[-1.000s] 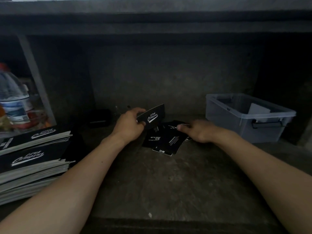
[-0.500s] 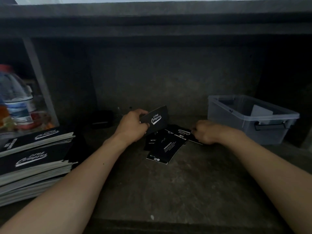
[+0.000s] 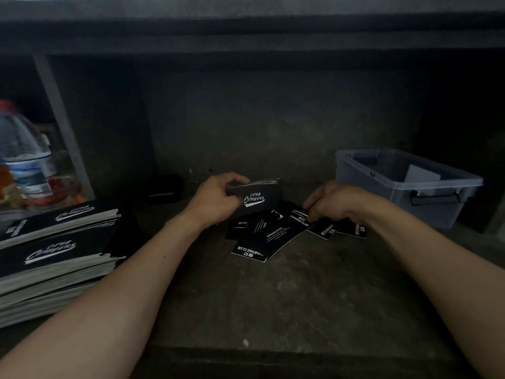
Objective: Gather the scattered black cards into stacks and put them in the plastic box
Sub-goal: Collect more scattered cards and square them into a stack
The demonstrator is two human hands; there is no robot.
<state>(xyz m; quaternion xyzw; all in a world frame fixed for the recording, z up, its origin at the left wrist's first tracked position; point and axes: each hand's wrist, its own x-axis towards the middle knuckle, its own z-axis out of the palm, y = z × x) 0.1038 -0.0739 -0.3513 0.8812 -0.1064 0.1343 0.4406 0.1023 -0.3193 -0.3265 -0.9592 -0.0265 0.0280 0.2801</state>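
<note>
Reaching in from the near edge, two bare forearms stretch over a dark, scuffed counter (image 3: 273, 302). On the near left, a pile of black booklets (image 3: 54, 258) with white script on their covers lies stacked, its pale page edges fanned out.

Farther in, at the middle of the counter, the scattered black cards (image 3: 269, 236) lie overlapping in a loose spread, white print showing on several. The left hand (image 3: 218, 199) is just above and behind them, thumb on top and fingers curled underneath, gripping a stack of black cards (image 3: 257, 196) whose front reads "Club Camping". The right hand (image 3: 332, 203) is at the right end of the spread, palm down, with its fingers curled so the tips meet the cards; whether it has one pinched cannot be told.

Beyond it, to the right, stands the translucent plastic box (image 3: 377, 192), lid off, with a pale sheet (image 3: 422, 175) leaning inside. At far left a water bottle (image 3: 24, 154) with a red cap stands, blurred.
</note>
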